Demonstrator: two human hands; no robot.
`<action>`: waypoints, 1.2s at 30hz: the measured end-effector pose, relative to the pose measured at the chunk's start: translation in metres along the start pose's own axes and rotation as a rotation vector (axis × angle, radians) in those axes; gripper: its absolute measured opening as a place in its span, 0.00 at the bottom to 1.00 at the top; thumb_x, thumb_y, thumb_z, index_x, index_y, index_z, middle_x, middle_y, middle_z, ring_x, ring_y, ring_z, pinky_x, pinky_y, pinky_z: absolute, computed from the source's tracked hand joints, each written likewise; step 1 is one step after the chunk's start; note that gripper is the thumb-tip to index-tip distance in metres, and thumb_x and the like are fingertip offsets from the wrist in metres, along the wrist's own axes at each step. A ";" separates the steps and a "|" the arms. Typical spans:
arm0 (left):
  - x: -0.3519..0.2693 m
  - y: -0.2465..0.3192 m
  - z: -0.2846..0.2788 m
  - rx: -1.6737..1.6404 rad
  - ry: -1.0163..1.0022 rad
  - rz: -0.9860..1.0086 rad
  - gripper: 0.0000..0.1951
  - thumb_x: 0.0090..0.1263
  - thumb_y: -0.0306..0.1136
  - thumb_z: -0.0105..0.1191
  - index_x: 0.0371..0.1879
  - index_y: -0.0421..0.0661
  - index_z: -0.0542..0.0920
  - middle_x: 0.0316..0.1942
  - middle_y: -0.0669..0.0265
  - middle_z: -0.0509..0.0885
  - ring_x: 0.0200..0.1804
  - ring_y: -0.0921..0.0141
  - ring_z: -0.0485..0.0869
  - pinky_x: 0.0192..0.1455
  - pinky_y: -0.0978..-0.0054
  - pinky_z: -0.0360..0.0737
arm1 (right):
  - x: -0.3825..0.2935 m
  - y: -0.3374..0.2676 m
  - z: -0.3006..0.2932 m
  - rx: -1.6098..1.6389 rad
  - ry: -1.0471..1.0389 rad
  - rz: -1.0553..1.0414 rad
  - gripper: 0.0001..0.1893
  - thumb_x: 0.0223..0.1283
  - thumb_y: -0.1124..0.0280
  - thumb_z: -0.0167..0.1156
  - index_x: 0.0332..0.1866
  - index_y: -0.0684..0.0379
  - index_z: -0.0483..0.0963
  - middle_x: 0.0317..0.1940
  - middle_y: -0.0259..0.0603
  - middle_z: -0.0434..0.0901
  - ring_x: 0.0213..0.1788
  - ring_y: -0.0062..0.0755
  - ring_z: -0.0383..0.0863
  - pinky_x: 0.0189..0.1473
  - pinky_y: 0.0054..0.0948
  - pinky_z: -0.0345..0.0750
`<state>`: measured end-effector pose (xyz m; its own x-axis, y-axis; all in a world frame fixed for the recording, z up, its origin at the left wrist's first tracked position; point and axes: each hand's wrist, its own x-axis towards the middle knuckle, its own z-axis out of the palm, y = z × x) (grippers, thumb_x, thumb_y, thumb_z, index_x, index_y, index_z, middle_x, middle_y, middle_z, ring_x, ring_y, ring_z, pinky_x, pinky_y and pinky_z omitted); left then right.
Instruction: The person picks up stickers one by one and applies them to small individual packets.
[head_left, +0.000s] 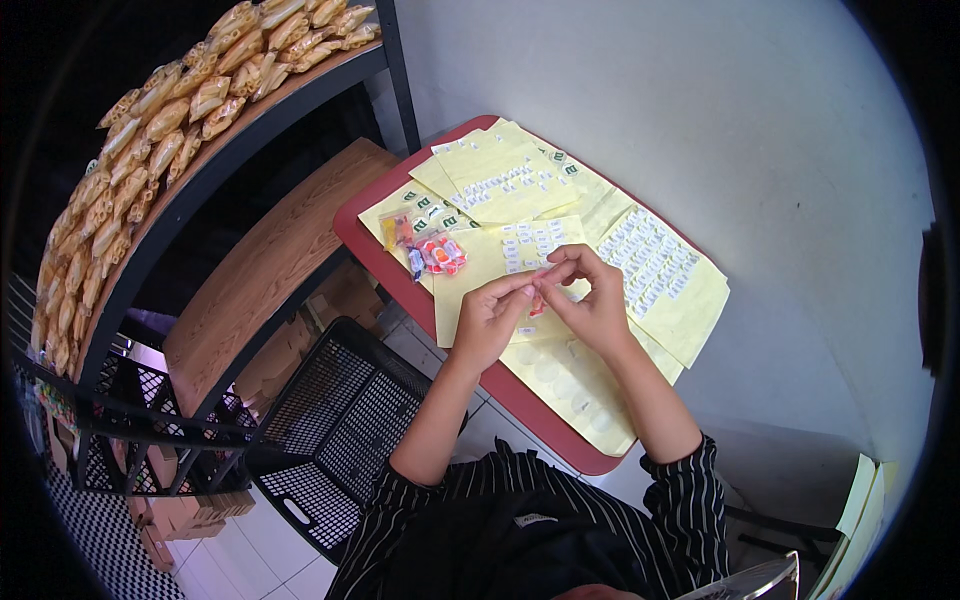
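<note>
Between the fingertips of both hands is a small clear packet with orange-red contents (538, 306). My left hand (491, 313) pinches its top edge from one side. My right hand (592, 296) pinches it from the other, thumb and forefinger meeting the left fingertips. The fingers hide much of the packet. Under the hands lies a yellow sticker sheet (472, 300) with small white printed labels (534, 234). Left of it rest a clear bag of orange and white wrapped sweets (442, 255) and a small bag with yellow and orange contents (396, 229).
A red-rimmed table (390, 281) against the wall bears more yellow label sheets (517, 176), (652, 262). At left, a shelf holds many bagged tube-shaped snacks (165, 120). Below stand a wooden bench-like surface (277, 255), a black plastic crate (337, 435) and cardboard boxes (195, 514).
</note>
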<state>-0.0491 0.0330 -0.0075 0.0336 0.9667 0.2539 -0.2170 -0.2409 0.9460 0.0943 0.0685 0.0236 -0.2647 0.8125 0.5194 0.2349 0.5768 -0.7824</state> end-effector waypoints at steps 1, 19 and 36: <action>0.000 0.001 0.001 -0.014 0.000 0.014 0.13 0.66 0.24 0.47 0.47 0.32 0.74 0.42 0.59 0.79 0.44 0.74 0.78 0.47 0.79 0.76 | 0.000 -0.001 -0.001 -0.022 0.005 0.001 0.13 0.45 0.74 0.63 0.38 0.62 0.72 0.22 0.37 0.79 0.28 0.23 0.79 0.32 0.23 0.72; 0.001 -0.004 -0.003 -0.135 0.017 -0.019 0.08 0.64 0.22 0.50 0.40 0.34 0.75 0.39 0.61 0.80 0.42 0.75 0.78 0.45 0.80 0.76 | 0.003 -0.006 -0.005 0.219 -0.060 0.219 0.23 0.46 0.78 0.62 0.50 0.67 0.66 0.25 0.39 0.78 0.30 0.23 0.79 0.34 0.22 0.77; -0.009 0.008 -0.010 -0.307 0.409 0.338 0.05 0.66 0.27 0.47 0.33 0.39 0.74 0.29 0.64 0.79 0.27 0.79 0.77 0.32 0.85 0.75 | 0.008 0.009 -0.009 0.194 0.121 0.069 0.15 0.55 0.74 0.56 0.48 0.65 0.68 0.30 0.37 0.78 0.35 0.23 0.78 0.37 0.24 0.74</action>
<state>-0.0606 0.0231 -0.0046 -0.4503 0.8109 0.3738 -0.4234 -0.5625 0.7102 0.1021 0.0809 0.0241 -0.1379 0.8606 0.4903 0.0612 0.5015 -0.8630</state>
